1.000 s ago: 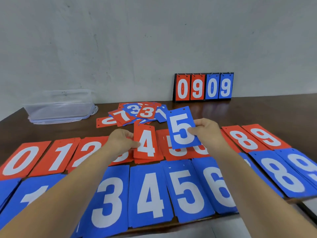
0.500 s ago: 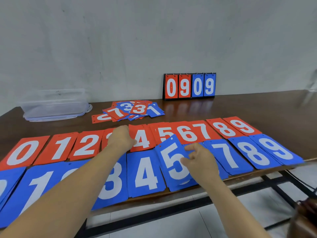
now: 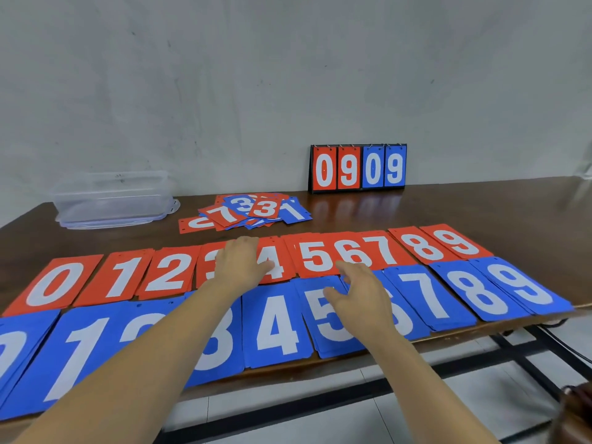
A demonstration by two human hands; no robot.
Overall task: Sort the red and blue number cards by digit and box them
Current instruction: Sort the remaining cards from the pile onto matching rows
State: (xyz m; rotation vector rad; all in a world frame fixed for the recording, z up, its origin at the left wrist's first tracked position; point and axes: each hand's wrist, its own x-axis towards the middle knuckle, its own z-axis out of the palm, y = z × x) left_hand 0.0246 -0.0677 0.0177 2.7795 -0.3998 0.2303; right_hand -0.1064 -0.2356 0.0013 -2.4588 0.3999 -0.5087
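Two rows of sorted piles cross the counter (image 3: 480, 203): red cards (image 3: 163, 274) 0 to 9 behind, blue cards (image 3: 275, 328) 0 to 9 in front. A loose heap (image 3: 253, 208) of unsorted cards waits farther back, beside the clear box (image 3: 112, 200), which holds nothing I can see.

On the red row, the left hand (image 3: 242, 264) lies over the 3 pile with its thumb on the 4. Its fingers are bent away from view, so I cannot tell if they pinch a card. Over the blue 5 and 6 piles hangs the right hand (image 3: 358, 296), with its fingers (image 3: 347, 269) spread, loose and holding nothing.

Sorting looks partly done and boxing not begun. The main risk is a sliding arm: both forearms cross the blue row, whose piles sit at the counter's front edge, so a careless pull could sweep cards to the floor. The red 5, 6 and 7 piles overlap, as do the blue 5 and 6, so a nudge there could mix digits.
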